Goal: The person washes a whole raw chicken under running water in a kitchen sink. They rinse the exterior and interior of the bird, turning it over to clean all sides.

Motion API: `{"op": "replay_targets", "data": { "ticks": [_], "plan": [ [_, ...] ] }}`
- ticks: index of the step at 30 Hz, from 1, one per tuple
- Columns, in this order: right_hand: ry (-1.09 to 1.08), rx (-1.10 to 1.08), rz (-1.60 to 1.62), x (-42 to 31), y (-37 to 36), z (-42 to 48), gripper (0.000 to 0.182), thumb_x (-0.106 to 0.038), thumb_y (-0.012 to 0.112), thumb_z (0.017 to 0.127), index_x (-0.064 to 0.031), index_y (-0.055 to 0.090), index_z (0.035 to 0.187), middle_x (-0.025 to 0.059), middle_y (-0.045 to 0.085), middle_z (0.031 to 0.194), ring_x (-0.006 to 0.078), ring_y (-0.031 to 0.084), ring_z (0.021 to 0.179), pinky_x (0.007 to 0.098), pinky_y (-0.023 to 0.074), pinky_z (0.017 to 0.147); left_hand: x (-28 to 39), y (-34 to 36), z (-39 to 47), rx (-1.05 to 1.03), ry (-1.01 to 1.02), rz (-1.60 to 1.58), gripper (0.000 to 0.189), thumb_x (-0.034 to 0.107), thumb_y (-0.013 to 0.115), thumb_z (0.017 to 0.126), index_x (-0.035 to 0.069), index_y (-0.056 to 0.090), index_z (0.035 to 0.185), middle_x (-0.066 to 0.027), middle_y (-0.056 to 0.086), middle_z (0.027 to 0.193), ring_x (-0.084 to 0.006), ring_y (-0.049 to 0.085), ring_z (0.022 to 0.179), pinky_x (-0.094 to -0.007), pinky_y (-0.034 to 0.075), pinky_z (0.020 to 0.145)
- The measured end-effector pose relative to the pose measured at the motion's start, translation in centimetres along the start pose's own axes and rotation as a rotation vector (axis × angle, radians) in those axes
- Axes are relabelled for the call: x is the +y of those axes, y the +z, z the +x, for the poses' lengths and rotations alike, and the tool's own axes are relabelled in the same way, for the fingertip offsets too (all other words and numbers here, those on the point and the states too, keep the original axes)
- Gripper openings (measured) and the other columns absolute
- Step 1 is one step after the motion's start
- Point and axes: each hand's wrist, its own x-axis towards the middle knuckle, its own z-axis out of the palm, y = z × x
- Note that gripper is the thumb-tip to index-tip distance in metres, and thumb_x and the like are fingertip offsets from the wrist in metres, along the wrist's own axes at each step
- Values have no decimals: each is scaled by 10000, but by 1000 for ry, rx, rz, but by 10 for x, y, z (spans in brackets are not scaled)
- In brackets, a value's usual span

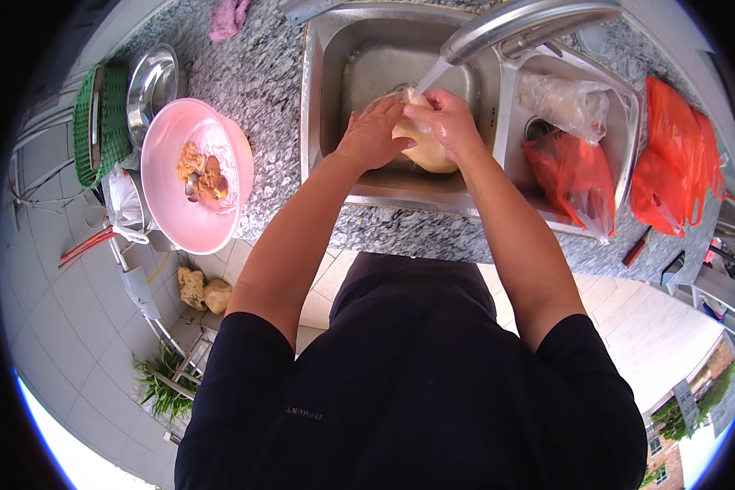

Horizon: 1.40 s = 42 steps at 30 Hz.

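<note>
A plucked whole bird (430, 153), apparently a chicken, is held low in the large steel sink basin (398, 58). My left hand (375, 131) lies across its left side, fingers together and thumb apart, pressed against the skin. On the other side my right hand (447, 122) grips its upper end, thumb toward the left hand. Water runs from the steel faucet (496, 30) onto the bird between my hands. Both hands cover much of its upper part.
On the left, a pink basin (190, 236) holds giblets (205, 177), beside a steel bowl (153, 86) and green woven basket (101, 128). The smaller sink holds a clear bag (563, 104) and red bag (576, 174). More red bags (674, 165) and a knife (637, 248) lie right.
</note>
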Motion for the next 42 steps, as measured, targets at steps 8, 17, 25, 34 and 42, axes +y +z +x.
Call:
{"op": "replay_targets", "data": {
  "ticks": [8,17,25,34,42],
  "plan": [
    [126,201,323,-38,-1,16,431,-26,828,746,60,624,1116,149,694,1010,225,677,892,357,547,814,-18,0,44,6,26,-315,246,227,794,826,31,726,958,-95,666,970,-281,604,989,-355,499,884],
    [224,125,353,-17,-17,28,398,-60,863,742,70,648,1051,128,699,979,220,676,884,347,545,792,-30,-5,38,-104,-284,-667,268,243,649,974,110,726,1193,-59,697,1159,-242,615,1118,-327,492,995],
    [284,190,421,-21,-20,22,370,-26,844,775,82,648,1070,135,700,966,217,681,868,346,551,781,-28,10,20,71,-34,-604,315,258,800,863,92,757,1127,-44,688,1134,-209,653,989,-310,515,900],
    [266,141,425,-10,-36,37,358,-50,850,782,62,653,1059,125,696,958,221,679,851,350,555,754,-9,3,53,65,-361,-717,273,331,678,963,97,769,1069,-52,703,988,-242,674,886,-366,535,849],
    [153,238,432,-31,-26,15,415,-36,825,800,60,620,1148,113,688,1019,218,671,942,329,537,840,-4,23,59,229,283,-146,249,306,712,906,121,775,1060,-105,708,1017,-354,634,1033,-434,479,987]
  ]
}}
